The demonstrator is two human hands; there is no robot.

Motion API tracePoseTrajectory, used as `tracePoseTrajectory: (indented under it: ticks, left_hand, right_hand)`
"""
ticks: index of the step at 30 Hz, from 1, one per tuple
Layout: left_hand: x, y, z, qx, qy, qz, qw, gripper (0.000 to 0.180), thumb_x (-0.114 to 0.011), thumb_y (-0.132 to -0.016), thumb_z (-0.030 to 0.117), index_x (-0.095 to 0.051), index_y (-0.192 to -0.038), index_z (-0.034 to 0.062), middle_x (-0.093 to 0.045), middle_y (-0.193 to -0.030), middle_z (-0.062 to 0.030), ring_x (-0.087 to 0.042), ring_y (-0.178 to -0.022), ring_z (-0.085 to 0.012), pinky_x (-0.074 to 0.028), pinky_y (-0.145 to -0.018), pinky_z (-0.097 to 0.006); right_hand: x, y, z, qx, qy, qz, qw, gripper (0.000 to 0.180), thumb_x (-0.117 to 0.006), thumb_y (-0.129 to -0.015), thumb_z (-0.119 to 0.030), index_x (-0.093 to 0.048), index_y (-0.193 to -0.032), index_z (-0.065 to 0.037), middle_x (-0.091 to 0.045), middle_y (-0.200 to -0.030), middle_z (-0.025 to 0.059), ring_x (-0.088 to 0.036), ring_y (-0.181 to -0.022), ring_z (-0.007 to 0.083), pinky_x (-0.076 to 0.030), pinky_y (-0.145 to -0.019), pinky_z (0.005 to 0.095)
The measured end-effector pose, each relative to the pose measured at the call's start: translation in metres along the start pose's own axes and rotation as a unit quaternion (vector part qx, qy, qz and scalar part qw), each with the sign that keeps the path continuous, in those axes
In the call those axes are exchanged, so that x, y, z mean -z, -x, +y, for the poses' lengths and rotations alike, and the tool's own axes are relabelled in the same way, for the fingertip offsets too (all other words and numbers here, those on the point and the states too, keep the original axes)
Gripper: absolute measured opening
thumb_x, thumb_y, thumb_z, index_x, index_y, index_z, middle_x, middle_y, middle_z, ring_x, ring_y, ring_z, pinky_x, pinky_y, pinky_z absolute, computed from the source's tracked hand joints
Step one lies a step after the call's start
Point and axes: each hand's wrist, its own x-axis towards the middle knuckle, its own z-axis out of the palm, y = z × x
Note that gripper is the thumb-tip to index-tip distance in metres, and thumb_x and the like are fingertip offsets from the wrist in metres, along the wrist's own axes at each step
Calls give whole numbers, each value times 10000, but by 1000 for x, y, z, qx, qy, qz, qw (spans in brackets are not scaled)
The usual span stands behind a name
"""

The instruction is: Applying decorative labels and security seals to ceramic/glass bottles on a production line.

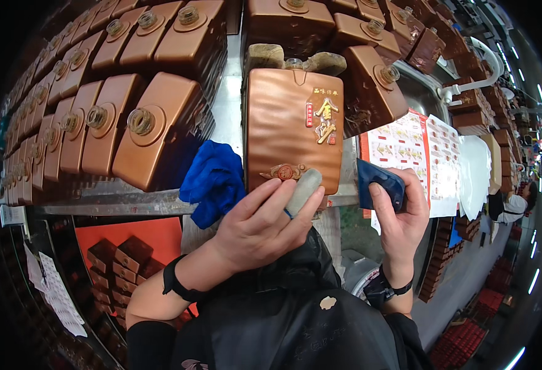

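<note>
A square brown bottle (pixel 283 117) lies front face up before me, with raised gold characters, a small red label and a relief emblem near its base. Its glass neck points away from me, between two worn padded blocks (pixel 325 63). My left hand (pixel 261 225) rests its stretched fingers at the bottle's base end; a pale grey-green cover sits on one finger (pixel 305 192). In my right hand (pixel 400 216), thumb on top, is a dark blue flat scraper-like piece (pixel 378 184), held apart from the bottle at its right.
Rows of similar brown bottles (pixel 160 129) stand at the left and far side. A crumpled blue cloth (pixel 212 179) lies left of the bottle. Printed picture sheets (pixel 406 145) are at the right, near a white curved pipe (pixel 489 65). A red board (pixel 160 231) with brown blocks is below left.
</note>
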Motion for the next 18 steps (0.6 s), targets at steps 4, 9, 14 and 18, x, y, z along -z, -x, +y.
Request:
tracePoseTrajectory:
  ticks: [4,9,14,18]
  left_hand:
    - [25,9,-15,-19,-12,-36,999,384,-630,-895,246,-705,-1260,156,-674,-1124,-5,-511,-1244,-204,-482,-1075,-353]
    - [18,3,-20,-22,86,-57,994,432,-715,-802,194,-727,-1233,165,-660,-1195,-16,-487,-1235,-232,-482,-1050,-392]
    - [14,6,-26,-29,82,-32,996,442,-711,-794,189,-726,-1236,180,-665,-1211,-2,-490,-1219,-228,-493,-1025,-393]
    - [44,26,-47,-37,-12,-85,996,445,-680,-798,224,-729,-1239,248,-714,-1146,60,-486,-1201,-226,-450,-1042,-387]
  right_hand:
    - [5,5,-4,-53,-39,29,997,184,-755,-864,1,-671,-1027,16,-592,-847,29,-543,-759,95,-431,-681,235]
    - [3,4,3,-56,-33,17,998,181,-748,-867,13,-664,-1028,18,-591,-851,26,-534,-734,85,-426,-659,228]
    - [3,3,5,20,5,20,1000,162,-732,-890,22,-656,-1033,23,-588,-872,17,-524,-671,64,-411,-602,198]
    - [5,6,5,-68,-66,27,995,175,-720,-907,20,-648,-1066,19,-583,-900,18,-536,-640,59,-419,-585,187]
